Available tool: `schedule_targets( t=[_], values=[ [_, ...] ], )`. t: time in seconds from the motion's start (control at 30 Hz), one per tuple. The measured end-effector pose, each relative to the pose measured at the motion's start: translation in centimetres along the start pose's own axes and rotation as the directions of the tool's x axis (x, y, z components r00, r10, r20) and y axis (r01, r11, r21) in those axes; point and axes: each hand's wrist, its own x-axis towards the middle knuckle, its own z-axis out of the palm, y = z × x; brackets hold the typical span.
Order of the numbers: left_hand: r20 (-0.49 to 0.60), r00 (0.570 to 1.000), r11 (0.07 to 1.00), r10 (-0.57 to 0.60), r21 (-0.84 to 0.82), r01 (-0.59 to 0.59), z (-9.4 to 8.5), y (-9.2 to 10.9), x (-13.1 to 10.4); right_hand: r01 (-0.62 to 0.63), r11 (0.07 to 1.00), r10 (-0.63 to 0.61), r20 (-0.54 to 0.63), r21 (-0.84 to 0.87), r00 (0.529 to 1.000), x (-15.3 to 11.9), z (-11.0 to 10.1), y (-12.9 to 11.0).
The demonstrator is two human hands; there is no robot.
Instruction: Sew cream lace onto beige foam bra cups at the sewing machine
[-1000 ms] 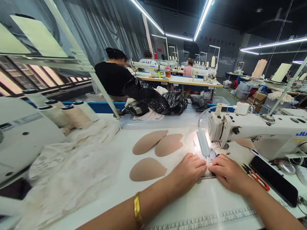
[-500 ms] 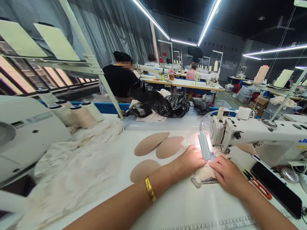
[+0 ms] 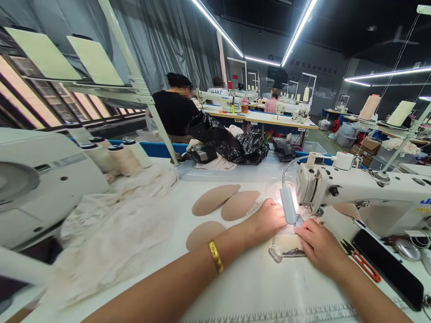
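Observation:
Under the needle end of the white sewing machine [image 3: 336, 186], a small grey lamp [image 3: 287, 204] lights the spot where both hands work. My left hand [image 3: 269, 218] is closed, fingers bent down on light fabric, its fingertips partly behind the lamp. Just right of it, my right hand [image 3: 314, 240] pinches the edge of the pale fabric [image 3: 288, 242] between thumb and fingers. That fabric lies flat below the needle area, with a shiny grey strip at its lower edge. Beige oval pads [image 3: 215, 199] lie on the table left of my hands.
Cream lace fabric [image 3: 124, 233] is heaped at the left by thread cones [image 3: 124, 159]. Red-handled snips [image 3: 365, 264] and a black phone [image 3: 389, 268] lie right of my right hand. Black plastic bags [image 3: 249, 148] are behind the table. A person in black [image 3: 173, 110] sits beyond.
My left hand has shifted slightly up and away, baring more of the fabric between the hands. My right hand is nearly unmoved. The view has turned slightly left.

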Motion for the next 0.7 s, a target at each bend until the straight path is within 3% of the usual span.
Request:
schedule_targets(
  t=[0.2, 0.33, 0.4, 0.47, 0.57, 0.6, 0.63, 0.7],
  values=[
    [0.010, 0.990, 0.957, -0.143, -0.255, 0.141, -0.1, 0.5, 0.9, -0.006, 0.997, 0.009, -0.040, 0.082, 0.999, -0.6, 0.7, 1.0],
    [-0.022, 0.983, 0.930, -0.181, -0.328, 0.164, -1.8, 2.4, -0.8, -0.073, 0.954, 0.108, -0.105, 0.291, 0.989, -0.8, 0.8, 0.2],
    [-0.031, 0.980, 0.914, -0.198, -0.368, 0.173, -2.8, 4.1, -2.8, -0.189, 0.844, 0.242, -0.043, 0.502, 0.969, -0.5, 1.0, -1.2],
    [-0.032, 0.977, 0.896, -0.212, -0.405, 0.181, -3.3, 6.3, -5.2, -0.306, 0.654, 0.369, 0.061, 0.691, 0.927, -0.2, 1.4, -3.1],
    [0.001, 0.975, 0.832, -0.223, -0.522, 0.191, -1.7, 9.5, -8.3, -0.351, 0.385, 0.499, 0.127, 0.854, 0.857, 0.0, 2.7, -5.9],
    [0.062, 0.966, 0.653, -0.251, -0.726, 0.216, -0.6, 10.3, -9.0, -0.332, 0.332, 0.531, 0.116, 0.883, 0.839, -0.3, 3.4, -6.8],
    [0.126, 0.943, 0.401, -0.308, -0.882, 0.248, 0.7, 10.9, -9.5, -0.307, 0.301, 0.561, 0.093, 0.903, 0.823, -0.7, 4.2, -7.5],
    [0.238, 0.842, -0.099, -0.483, -0.971, 0.218, 3.1, 11.3, -9.8, -0.269, 0.305, 0.593, 0.040, 0.914, 0.805, -1.9, 6.1, -8.7]
  ],
)
